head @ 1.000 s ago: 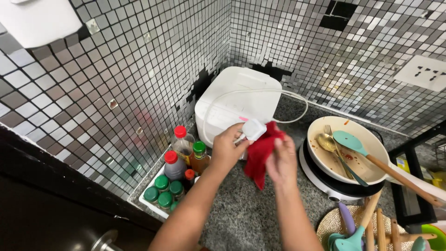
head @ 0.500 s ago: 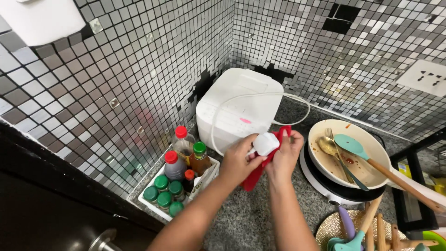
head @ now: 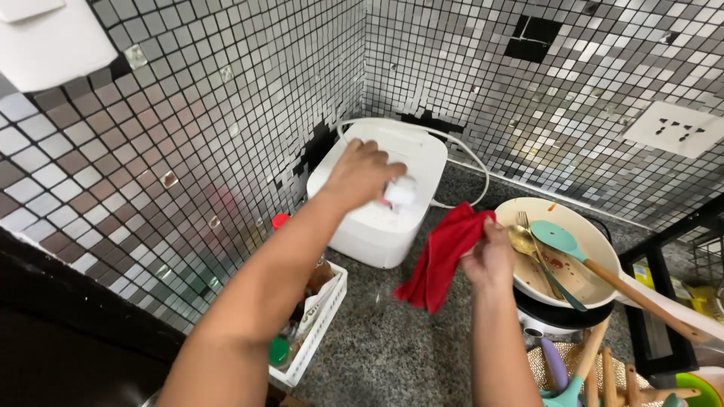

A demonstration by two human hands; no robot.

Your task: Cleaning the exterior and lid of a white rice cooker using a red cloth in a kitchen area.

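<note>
The left hand [head: 360, 172] was closed around a small white object [head: 400, 191], and it pressed this object on the top of a white box-shaped appliance [head: 381, 192]. The appliance stood in the far corner, where two walls of small mirror tiles [head: 226, 113] met, and a white cable [head: 460, 162] curved behind it. The right hand [head: 490, 256] was clenched on a red cloth [head: 441, 256], which hung down from the fingers over the grey speckled counter [head: 392, 347], near and right of the appliance. Just to the right of this hand there was a cream bowl [head: 558, 256] on a cooker, with a fork, a golden spoon and a teal spatula [head: 562, 237] inside. On the left, under the left forearm, a white basket [head: 320, 320] held bottles with red and green caps.
</note>
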